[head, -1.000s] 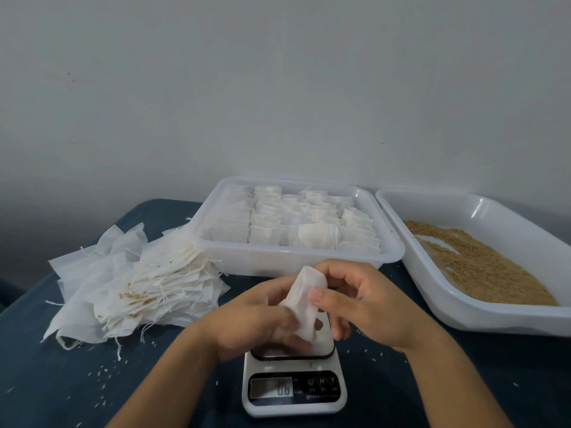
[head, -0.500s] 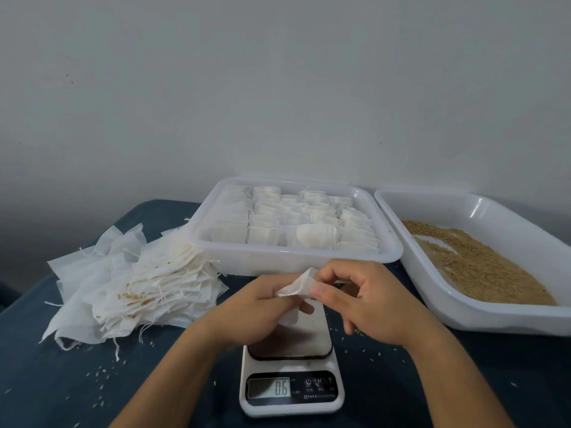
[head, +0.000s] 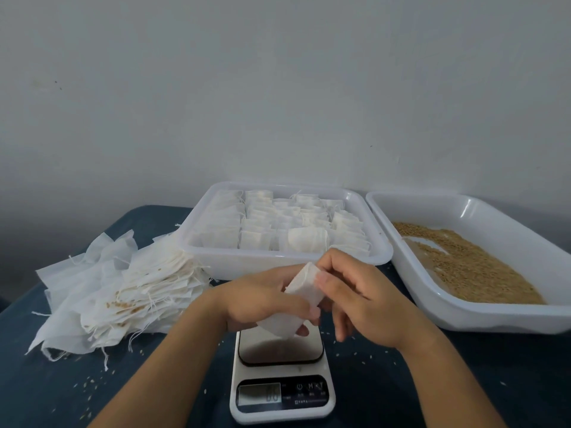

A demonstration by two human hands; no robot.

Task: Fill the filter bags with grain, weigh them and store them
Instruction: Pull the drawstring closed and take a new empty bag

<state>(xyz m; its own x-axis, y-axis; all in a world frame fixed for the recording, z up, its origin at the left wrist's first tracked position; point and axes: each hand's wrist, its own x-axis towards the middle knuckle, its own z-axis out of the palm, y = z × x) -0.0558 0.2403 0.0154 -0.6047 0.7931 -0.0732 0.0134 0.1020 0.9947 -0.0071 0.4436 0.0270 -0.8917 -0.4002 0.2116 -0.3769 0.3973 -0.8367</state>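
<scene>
1. Here, both hands hold one white filter bag (head: pixel 304 284) above the scale (head: pixel 281 378), which sits at the near middle of the dark blue tabletop (head: pixel 401 390).
2. The left hand (head: pixel 262 299) curls its fingers round the bag's lower part; the bag's bottom corner hangs just over the scale's steel plate, and whether it touches cannot be told.
3. The right hand (head: pixel 358 299) pinches the bag's upper edge between thumb and forefinger, its other fingers loosely bent.
4. Behind the hands, the storage tray (head: pixel 278 264) holds rows of filled bags standing upright; its front rim lies just beyond the knuckles.
5. The grain tray (head: pixel 463 316) stands to the right, its left rim touching or nearly touching the storage tray, with grain (head: pixel 463 264) spread along its floor.
6. A loose pile of empty bags (head: pixel 117 295) lies to the left, its right edge tucked against the storage tray.
7. Open tabletop shows between the pile and the scale and between the scale and the grain tray, dotted with stray grains.
</scene>
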